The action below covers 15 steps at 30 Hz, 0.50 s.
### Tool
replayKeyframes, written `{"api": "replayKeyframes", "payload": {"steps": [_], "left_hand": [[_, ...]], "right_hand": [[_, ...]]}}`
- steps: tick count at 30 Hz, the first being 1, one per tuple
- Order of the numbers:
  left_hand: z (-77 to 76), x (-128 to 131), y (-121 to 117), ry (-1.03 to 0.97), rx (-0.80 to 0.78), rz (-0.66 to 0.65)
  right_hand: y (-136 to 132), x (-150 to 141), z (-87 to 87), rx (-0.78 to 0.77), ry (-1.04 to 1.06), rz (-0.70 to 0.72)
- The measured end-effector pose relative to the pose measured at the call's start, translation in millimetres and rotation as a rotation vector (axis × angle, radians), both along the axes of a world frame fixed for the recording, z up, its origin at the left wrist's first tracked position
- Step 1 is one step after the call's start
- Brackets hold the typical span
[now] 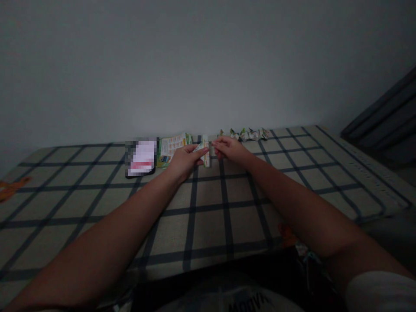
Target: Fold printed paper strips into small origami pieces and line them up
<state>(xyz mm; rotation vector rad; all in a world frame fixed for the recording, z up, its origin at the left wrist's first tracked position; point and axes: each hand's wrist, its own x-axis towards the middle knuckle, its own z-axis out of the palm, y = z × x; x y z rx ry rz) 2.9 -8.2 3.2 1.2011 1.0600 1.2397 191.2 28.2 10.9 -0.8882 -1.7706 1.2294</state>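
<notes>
My left hand (186, 161) is closed on a folded piece of printed paper (206, 157), white with green and yellow print, held upright above the cloth. Just right of it, my right hand (227, 148) has its thumb and fingertips pinched together near the paper's edge. Whether anything small sits in that pinch is too dark and small to make out. Behind my left hand lies a stack of printed sheets (172, 146) with green borders. Beyond my right hand stands a row of several small folded paper pieces (249, 134) in white and green.
A checked cloth (208, 225) with dark stripes covers the table. At the left lies a phone (143, 157) with a blurred, lit screen. An orange shape (14, 187) is at the far left edge. A plain wall (208, 65) rises behind the table.
</notes>
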Motion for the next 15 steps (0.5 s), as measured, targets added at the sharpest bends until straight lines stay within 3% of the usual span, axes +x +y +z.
{"api": "replayKeyframes", "payload": {"steps": [7,15], "left_hand": [[1.1,2.8,-0.5,-0.106,0.005,0.002],[-1.0,4.0,-2.9,-0.012,0.074,0.058]], "right_hand": [[-10.2,-1.6,0.1,0.102,-0.177,0.107],[-7.1,-3.1,-1.0,0.191,-0.104,0.031]]}}
